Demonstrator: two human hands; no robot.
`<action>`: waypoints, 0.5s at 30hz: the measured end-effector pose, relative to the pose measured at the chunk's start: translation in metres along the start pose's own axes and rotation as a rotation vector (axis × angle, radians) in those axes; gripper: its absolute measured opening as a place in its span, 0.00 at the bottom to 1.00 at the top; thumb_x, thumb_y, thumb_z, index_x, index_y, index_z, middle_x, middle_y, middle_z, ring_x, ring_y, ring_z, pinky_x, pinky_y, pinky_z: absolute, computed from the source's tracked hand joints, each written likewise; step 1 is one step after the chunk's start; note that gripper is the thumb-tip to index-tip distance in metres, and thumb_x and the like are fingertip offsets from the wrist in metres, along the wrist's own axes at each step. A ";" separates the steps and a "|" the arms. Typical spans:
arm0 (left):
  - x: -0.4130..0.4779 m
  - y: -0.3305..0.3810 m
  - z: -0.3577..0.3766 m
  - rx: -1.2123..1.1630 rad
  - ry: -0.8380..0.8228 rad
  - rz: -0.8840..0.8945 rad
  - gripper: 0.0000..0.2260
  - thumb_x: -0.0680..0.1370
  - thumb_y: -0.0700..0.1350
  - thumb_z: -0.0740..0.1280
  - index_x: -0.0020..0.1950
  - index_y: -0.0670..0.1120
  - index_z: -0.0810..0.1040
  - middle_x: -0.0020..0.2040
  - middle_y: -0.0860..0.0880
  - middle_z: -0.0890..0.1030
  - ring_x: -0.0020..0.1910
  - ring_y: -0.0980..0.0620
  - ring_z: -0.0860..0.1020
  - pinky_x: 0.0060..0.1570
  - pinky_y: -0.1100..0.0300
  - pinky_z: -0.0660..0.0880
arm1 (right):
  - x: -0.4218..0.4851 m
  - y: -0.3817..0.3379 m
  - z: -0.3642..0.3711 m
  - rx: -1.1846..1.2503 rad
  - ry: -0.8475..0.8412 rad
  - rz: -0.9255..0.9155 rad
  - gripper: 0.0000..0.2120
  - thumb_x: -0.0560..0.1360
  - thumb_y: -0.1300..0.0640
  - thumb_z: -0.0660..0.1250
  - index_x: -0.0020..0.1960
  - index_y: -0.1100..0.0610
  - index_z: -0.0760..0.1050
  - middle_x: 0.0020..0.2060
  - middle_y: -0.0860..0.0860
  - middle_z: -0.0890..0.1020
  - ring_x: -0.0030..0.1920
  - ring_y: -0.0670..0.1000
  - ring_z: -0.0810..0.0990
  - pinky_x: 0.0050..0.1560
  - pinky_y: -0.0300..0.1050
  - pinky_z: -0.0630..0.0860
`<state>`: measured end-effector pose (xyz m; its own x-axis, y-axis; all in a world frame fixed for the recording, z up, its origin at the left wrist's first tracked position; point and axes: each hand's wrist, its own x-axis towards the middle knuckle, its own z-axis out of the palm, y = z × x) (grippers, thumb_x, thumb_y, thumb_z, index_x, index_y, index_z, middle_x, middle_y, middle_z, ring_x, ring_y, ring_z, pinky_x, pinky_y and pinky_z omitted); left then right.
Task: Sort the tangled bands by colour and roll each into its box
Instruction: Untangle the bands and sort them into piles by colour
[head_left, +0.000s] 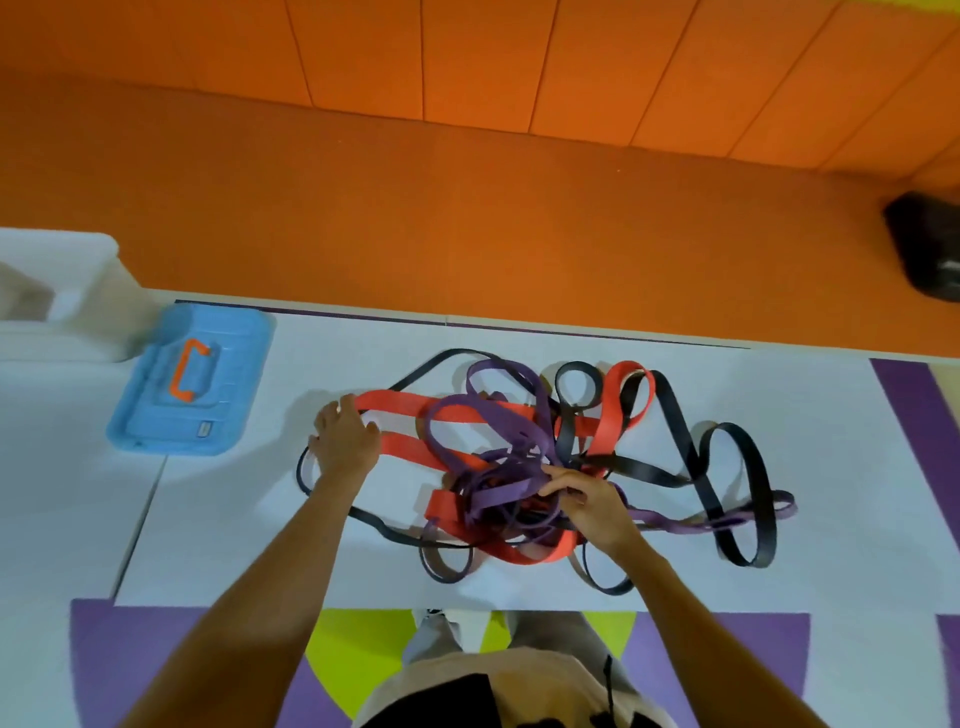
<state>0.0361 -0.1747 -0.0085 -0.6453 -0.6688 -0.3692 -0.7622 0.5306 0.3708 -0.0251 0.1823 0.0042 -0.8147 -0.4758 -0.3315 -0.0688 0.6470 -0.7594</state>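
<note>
An orange floor (467, 218) fills the far half of the view, and nearer lies a white table (218, 545), its close edge over a mat (727, 654) patterned in purple and lime. The tangle of bands sprawls across the middle of the table: the black band (675, 415) loops widest, out to the right and round the left side, the red band (400, 402) stretches leftward in a long flat loop, and the purple band (483, 415) is knotted through the centre. A closed blue box (223, 364) with an orange handle (187, 376) sits well apart at the table's left, beside a white container (78, 291). A blurred black object (930, 244) lies on the floor at far right. The left hand (345, 439) lies with fingers spread on the red band's left end; the right hand (592, 506) pinches a purple strand in the centre of the tangle.
</note>
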 end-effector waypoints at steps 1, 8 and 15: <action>-0.001 0.008 0.004 0.026 0.042 0.057 0.23 0.86 0.46 0.64 0.80 0.44 0.65 0.81 0.39 0.65 0.82 0.37 0.60 0.79 0.37 0.59 | 0.003 0.000 -0.002 0.029 0.000 0.008 0.17 0.78 0.76 0.63 0.52 0.61 0.86 0.67 0.52 0.83 0.61 0.59 0.84 0.62 0.52 0.79; -0.006 0.107 0.042 0.022 -0.067 0.405 0.16 0.86 0.48 0.62 0.73 0.45 0.76 0.77 0.42 0.71 0.78 0.40 0.67 0.75 0.43 0.66 | 0.038 0.015 -0.039 0.653 0.155 0.201 0.08 0.80 0.73 0.63 0.53 0.68 0.80 0.50 0.64 0.87 0.53 0.64 0.87 0.59 0.53 0.82; -0.008 0.184 0.086 -0.117 -0.332 -0.002 0.34 0.84 0.65 0.59 0.82 0.43 0.64 0.80 0.40 0.63 0.77 0.35 0.67 0.71 0.39 0.69 | 0.086 0.047 -0.081 0.587 0.209 0.391 0.06 0.82 0.67 0.67 0.54 0.61 0.83 0.49 0.58 0.87 0.53 0.59 0.87 0.56 0.49 0.84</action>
<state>-0.1033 -0.0267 -0.0110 -0.6402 -0.4534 -0.6201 -0.7646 0.4538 0.4576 -0.1449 0.2202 -0.0152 -0.8133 -0.1144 -0.5704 0.5211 0.2929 -0.8017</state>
